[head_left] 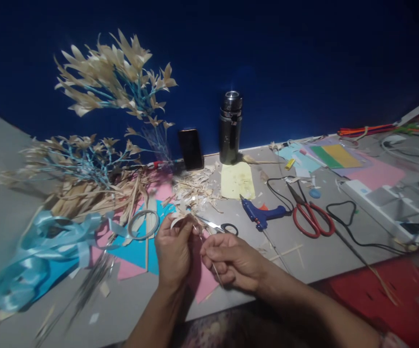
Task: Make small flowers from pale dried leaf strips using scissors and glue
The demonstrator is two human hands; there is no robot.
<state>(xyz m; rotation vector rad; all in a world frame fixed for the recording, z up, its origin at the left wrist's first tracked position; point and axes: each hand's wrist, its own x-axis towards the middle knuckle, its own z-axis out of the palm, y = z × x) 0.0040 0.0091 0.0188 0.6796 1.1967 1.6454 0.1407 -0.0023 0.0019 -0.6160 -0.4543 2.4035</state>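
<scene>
My left hand [174,253] is closed, pinching a small pale curled piece [179,221] that resembles dried husk. Opposite it, my right hand [233,258] grips a thin wire stem [216,274], which slants up toward the left fingertips. The exact point where stem and pale piece meet is hidden by the fingers. Just behind my hands lie black-handled scissors [229,228], partly covered. A pink sheet [204,285] and a blue sheet [137,253] spread beneath and left of them. Dried-husk flowers with light-blue stems [122,72] stand at the back left.
A blue glue gun [260,212] and red-handled scissors [312,220] lie to the right, among black cords. A tape roll [143,224], blue ribbon [24,285] and loose wires [93,280] are at left. Behind stand a phone [190,150] and a flask [230,130]; a power strip [379,208] sits far right.
</scene>
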